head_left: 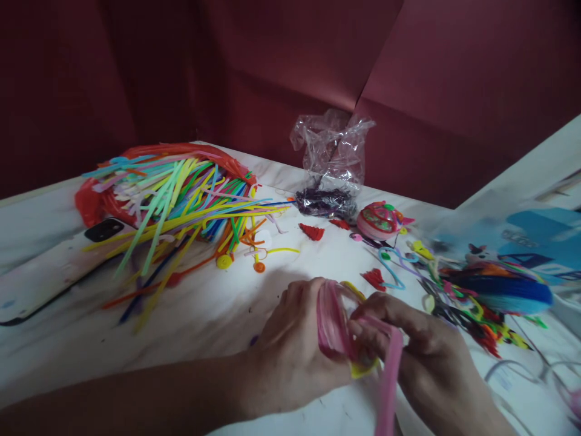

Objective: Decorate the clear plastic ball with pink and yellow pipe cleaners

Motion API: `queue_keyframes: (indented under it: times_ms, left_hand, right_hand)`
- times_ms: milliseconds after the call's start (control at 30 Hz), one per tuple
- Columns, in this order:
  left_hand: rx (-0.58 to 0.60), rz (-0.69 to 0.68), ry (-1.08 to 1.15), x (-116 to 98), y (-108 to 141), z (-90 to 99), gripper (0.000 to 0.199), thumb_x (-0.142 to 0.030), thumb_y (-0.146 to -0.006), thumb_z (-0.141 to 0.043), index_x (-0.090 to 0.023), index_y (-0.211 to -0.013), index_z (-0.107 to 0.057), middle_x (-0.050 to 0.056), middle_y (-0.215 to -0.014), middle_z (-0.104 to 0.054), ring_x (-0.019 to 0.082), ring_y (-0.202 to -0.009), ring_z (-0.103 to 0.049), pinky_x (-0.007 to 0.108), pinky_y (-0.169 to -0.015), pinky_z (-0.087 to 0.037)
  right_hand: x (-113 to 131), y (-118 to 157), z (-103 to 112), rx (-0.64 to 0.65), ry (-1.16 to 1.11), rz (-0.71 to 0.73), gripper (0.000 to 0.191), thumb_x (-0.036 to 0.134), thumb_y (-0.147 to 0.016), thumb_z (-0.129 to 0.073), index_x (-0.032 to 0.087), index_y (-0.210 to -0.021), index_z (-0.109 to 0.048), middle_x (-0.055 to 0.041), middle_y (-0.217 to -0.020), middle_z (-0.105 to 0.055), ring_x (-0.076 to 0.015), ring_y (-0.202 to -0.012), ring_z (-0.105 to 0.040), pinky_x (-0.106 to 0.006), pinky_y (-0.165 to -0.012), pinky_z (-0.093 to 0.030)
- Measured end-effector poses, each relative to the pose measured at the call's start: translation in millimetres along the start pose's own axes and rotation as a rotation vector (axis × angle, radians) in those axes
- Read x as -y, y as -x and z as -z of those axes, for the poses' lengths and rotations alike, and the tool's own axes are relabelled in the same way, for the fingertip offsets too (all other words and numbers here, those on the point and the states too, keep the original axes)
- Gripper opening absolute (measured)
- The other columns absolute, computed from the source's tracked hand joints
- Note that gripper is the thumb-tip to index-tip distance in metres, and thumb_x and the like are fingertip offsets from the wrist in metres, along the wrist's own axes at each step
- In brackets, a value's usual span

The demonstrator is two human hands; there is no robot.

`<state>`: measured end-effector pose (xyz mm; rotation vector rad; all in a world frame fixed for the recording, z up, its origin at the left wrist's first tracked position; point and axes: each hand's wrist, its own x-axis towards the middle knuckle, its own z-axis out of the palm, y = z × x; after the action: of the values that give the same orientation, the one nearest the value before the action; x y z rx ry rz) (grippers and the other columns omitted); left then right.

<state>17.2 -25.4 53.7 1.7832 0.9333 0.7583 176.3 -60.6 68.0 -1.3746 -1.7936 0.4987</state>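
My left hand [290,351] is closed around a small rounded piece with a yellow rim [362,369], partly covered by side-by-side pink pipe cleaners [330,321]. Between the thumb and fingers of my right hand [422,345], at the piece's right side, is a pink pipe cleaner [389,384] whose loose end hangs down toward the bottom edge. Most of the yellow-rimmed piece is hidden by my fingers and the pink windings. Both hands are close together, above the front of the white table [209,351].
A big pile of coloured pipe cleaners [181,194] spills from a red plastic bag [222,158] at the left, beside a phone [59,266]. Behind are a clear plastic bag [336,163] and a red-and-pink ball [379,221]. Finished-looking coloured pieces and a blue ball [503,290] lie right.
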Motion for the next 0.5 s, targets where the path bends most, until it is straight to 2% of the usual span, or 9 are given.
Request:
queue_keyframes:
  times_ms: [100, 200, 267, 333, 433, 500]
  left_hand:
    - [-0.022, 0.005, 0.009, 0.3, 0.8, -1.0, 0.055, -0.038, -0.068, -0.065, -0.015, -0.114, -0.047, 0.013, -0.114, -0.054, 0.031, -0.11, -0.049, 0.048, -0.098, -0.039]
    - [0.03, 0.005, -0.008, 2.6, 1.4, -0.9, 0.056, -0.034, -0.064, -0.068, -0.016, -0.113, -0.048, 0.012, -0.113, -0.054, 0.031, -0.107, -0.049, 0.049, -0.096, -0.041]
    - [0.023, 0.002, -0.031, 2.1, 1.8, -0.4, 0.058, -0.032, -0.064, -0.067, -0.017, -0.115, -0.046, 0.013, -0.113, -0.053, 0.031, -0.107, -0.049, 0.05, -0.095, -0.041]
    - [0.035, 0.01, -0.044, -0.1, 2.1, -0.4, 0.049, -0.03, -0.068, -0.062, -0.016, -0.113, -0.048, 0.013, -0.112, -0.053, 0.03, -0.108, -0.049, 0.05, -0.096, -0.039]
    - [0.035, 0.061, -0.039, -3.0, 2.1, -1.7, 0.046, -0.026, -0.065, -0.062, -0.019, -0.109, -0.05, 0.012, -0.112, -0.053, 0.03, -0.108, -0.049, 0.051, -0.096, -0.039]
    - [0.028, 0.037, -0.036, -2.7, 1.5, -2.9, 0.044, -0.024, -0.065, -0.062, -0.02, -0.107, -0.049, 0.011, -0.111, -0.054, 0.03, -0.107, -0.05, 0.051, -0.096, -0.04]
  right_hand:
    - [6.1, 3.1, -7.1, -0.023, -0.062, -0.11, 0.017, 0.029, -0.081, -0.059, 0.022, -0.066, -0.064, 0.0029, -0.055, -0.06, -0.0114, -0.047, -0.053, -0.02, -0.043, -0.042]
    - [7.3, 5.2, -8.4, -0.082, -0.122, -0.244, 0.019, 0.035, -0.079, -0.061, 0.021, -0.066, -0.064, 0.0029, -0.053, -0.058, -0.0116, -0.046, -0.051, -0.021, -0.042, -0.041]
    - [6.1, 5.6, -6.4, -0.062, -0.095, -0.224, 0.02, 0.035, -0.08, -0.061, 0.021, -0.065, -0.063, 0.0028, -0.054, -0.057, -0.0116, -0.047, -0.05, -0.021, -0.043, -0.041]
    - [4.7, 5.6, -3.8, -0.041, -0.053, -0.172, 0.02, 0.034, -0.08, -0.06, 0.022, -0.065, -0.063, 0.0024, -0.056, -0.057, -0.0119, -0.048, -0.051, -0.021, -0.044, -0.041]
    - [2.7, 6.3, -1.2, -0.072, -0.034, -0.16, 0.02, 0.033, -0.081, -0.058, 0.022, -0.066, -0.063, 0.0013, -0.057, -0.06, -0.0127, -0.05, -0.053, -0.021, -0.044, -0.043]
    - [1.1, 7.5, -0.7, -0.078, -0.031, -0.163, 0.019, 0.033, -0.081, -0.058, 0.022, -0.067, -0.064, 0.0012, -0.057, -0.061, -0.0129, -0.049, -0.054, -0.021, -0.044, -0.045]
